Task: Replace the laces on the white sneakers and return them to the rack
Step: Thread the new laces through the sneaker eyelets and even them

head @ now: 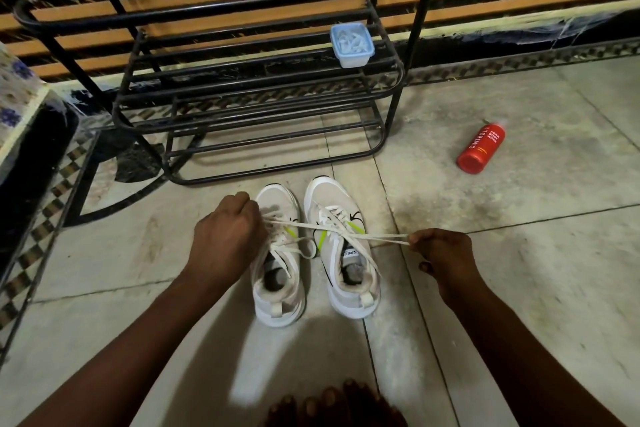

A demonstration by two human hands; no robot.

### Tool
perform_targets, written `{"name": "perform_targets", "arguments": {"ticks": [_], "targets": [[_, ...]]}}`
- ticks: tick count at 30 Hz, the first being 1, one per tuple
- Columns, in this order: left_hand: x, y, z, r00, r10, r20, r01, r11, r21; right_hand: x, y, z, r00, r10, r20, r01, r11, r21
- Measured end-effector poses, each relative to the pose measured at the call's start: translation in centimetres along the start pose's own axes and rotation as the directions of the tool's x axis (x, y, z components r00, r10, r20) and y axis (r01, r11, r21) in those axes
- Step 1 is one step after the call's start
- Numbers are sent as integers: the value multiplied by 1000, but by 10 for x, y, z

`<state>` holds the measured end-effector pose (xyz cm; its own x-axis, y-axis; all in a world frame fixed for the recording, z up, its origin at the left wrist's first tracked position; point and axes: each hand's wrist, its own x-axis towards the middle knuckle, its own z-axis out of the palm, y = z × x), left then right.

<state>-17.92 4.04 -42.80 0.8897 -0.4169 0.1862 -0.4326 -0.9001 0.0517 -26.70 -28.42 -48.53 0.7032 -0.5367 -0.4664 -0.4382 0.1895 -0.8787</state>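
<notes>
Stretching taut over the white sneakers (349, 302), the lace (381, 238) ran between two closed hands — left hand (227, 236) fisted around it, right hand (441, 255) pinching its end.

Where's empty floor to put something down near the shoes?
The floor between the red bottle and the right hand is bare. So is the floor left of the left hand. The rack shelf left of the lidded box is free. Crowded between the hands: white sneakers and taut laces.
</notes>
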Motion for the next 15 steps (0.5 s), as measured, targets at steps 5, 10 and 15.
{"name": "perform_targets", "arguments": {"ticks": [5,10,15], "targets": [[31,22,-1,997,-39,64,53,971,-232,2,0,-1,986,-150,70,159,978,-133],[45,48,12,947,75,312,-6,977,-214,-4,3,7,930,-347,122,365,838,-405],[10,52,19,976,25,219,35,964,-265,-25,17,17,638,-719,277,756,513,-407]]}}
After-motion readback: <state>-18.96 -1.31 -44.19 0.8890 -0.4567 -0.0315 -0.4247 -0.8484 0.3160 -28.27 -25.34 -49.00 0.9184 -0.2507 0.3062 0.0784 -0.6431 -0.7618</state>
